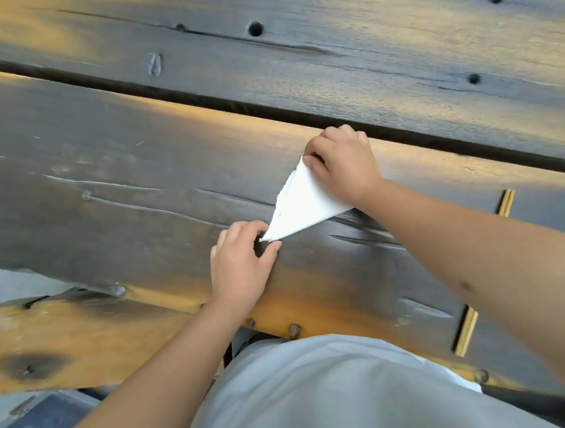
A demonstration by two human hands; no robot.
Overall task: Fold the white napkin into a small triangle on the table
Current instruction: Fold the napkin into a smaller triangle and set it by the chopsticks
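Observation:
The white napkin [299, 204] lies on the dark wooden table [123, 198] as a triangle of several layers. My left hand [241, 263] pinches its near, pointed corner between thumb and fingers. My right hand [343, 164] grips the far corner with thumb and fingertips and covers part of the right edge. The napkin's left edge looks ragged where the layers stack.
The table is made of wide planks with a dark gap [267, 111] running across just beyond my right hand. The near table edge [315, 321] has bolt heads. A wooden bench [66, 346] sits lower left. A thin yellow strip [504, 203] lies at the right.

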